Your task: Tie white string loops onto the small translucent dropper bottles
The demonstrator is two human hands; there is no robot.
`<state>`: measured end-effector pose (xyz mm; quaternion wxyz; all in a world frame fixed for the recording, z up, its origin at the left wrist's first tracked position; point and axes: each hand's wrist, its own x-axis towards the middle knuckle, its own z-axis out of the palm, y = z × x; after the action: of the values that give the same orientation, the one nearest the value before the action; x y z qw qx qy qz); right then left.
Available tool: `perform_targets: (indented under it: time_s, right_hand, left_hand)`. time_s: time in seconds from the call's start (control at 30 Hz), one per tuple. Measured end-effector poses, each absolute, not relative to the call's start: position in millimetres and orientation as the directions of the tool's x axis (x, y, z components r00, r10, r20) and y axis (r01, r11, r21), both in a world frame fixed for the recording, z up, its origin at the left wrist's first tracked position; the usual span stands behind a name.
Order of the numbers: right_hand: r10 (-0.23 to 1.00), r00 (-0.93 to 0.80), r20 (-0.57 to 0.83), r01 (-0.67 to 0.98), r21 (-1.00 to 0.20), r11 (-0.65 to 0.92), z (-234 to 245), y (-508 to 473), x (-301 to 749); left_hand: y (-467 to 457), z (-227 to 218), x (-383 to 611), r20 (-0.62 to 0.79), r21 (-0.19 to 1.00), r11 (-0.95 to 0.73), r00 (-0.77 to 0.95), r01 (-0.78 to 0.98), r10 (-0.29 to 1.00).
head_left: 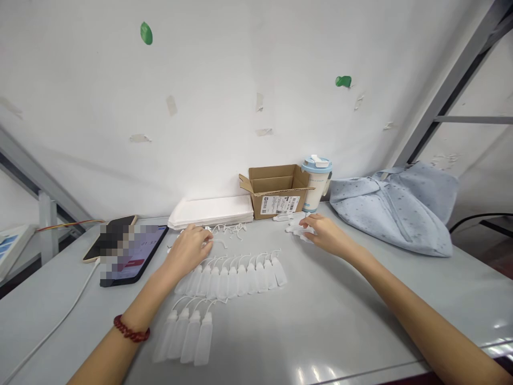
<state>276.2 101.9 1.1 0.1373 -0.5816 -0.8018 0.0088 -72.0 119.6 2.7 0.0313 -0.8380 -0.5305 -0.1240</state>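
My left hand (187,247) hovers low over the back left of the table, thumb and fingers apart, close to a scatter of small white caps with thin tails (228,230). My right hand (326,233) reaches to a small pile of translucent plastic bottles (297,230), its fingers parted at the pile's edge. Between and below my hands lies a row of several translucent squeeze bottles (232,280), each with a thin tail at its top. Nearer me is a shorter row of the same bottles (192,337). Part of the caps is hidden behind my left hand.
An open cardboard box (276,195) stands against the wall, beside a lidded cup (316,184). A stack of white paper (212,211) lies left of the box. Two phones (154,240) with a cable are at left, and a blue cloth bag (393,214) at right.
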Motion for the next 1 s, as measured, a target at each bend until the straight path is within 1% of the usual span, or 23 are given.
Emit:
perform_targets:
  time_s: [0.1, 0.17, 0.27, 0.37, 0.5, 0.57, 0.63, 0.73, 0.8, 0.9, 1.0]
  right_hand:
    - [0.952, -0.255, 0.170, 0.936, -0.202, 0.287, 6, 99, 277]
    - [0.963, -0.242, 0.120, 0.944, -0.200, 0.262, 9, 96, 279]
    - [0.970, -0.233, 0.065, 0.956, -0.167, 0.241, 13, 92, 279]
    - [0.975, -0.218, 0.048, 0.964, -0.146, 0.222, 14, 89, 277]
    - [0.973, -0.230, 0.028, 0.963, -0.139, 0.232, 12, 87, 273]
    - [0.965, -0.256, 0.063, 0.949, -0.172, 0.263, 12, 86, 269]
    - [0.939, -0.308, 0.154, 0.905, -0.257, 0.339, 12, 82, 262]
    - [0.857, -0.398, 0.327, 0.748, -0.426, 0.509, 10, 71, 243]
    - [0.806, -0.432, 0.405, 0.634, -0.499, 0.591, 8, 60, 226]
    - [0.736, -0.478, 0.479, 0.512, -0.529, 0.677, 3, 45, 205]
    - [0.702, -0.502, 0.505, 0.448, -0.543, 0.710, -1, 34, 195]
  left_hand:
    - [114, 9, -68, 0.258, 0.236, -0.416, 0.356, 0.878, 0.898]
    - [111, 12, -65, 0.274, 0.309, -0.404, 0.326, 0.861, 0.905]
    - [107, 15, -61, 0.290, 0.394, -0.368, 0.266, 0.842, 0.919]
    - [103, 17, -57, 0.282, 0.474, -0.326, 0.210, 0.818, 0.936]
    - [94, 23, -49, 0.247, 0.577, -0.305, 0.193, 0.758, 0.949]
    - [88, 27, -44, 0.228, 0.621, -0.314, 0.218, 0.718, 0.949]
    - [81, 30, -39, 0.204, 0.661, -0.319, 0.246, 0.679, 0.948]
    - [72, 32, -33, 0.174, 0.723, -0.315, 0.278, 0.615, 0.944]
    - [68, 32, -29, 0.157, 0.763, -0.313, 0.307, 0.565, 0.939]
    - [62, 32, -24, 0.135, 0.809, -0.307, 0.349, 0.501, 0.927]
    - [56, 35, -19, 0.123, 0.822, -0.307, 0.376, 0.480, 0.918]
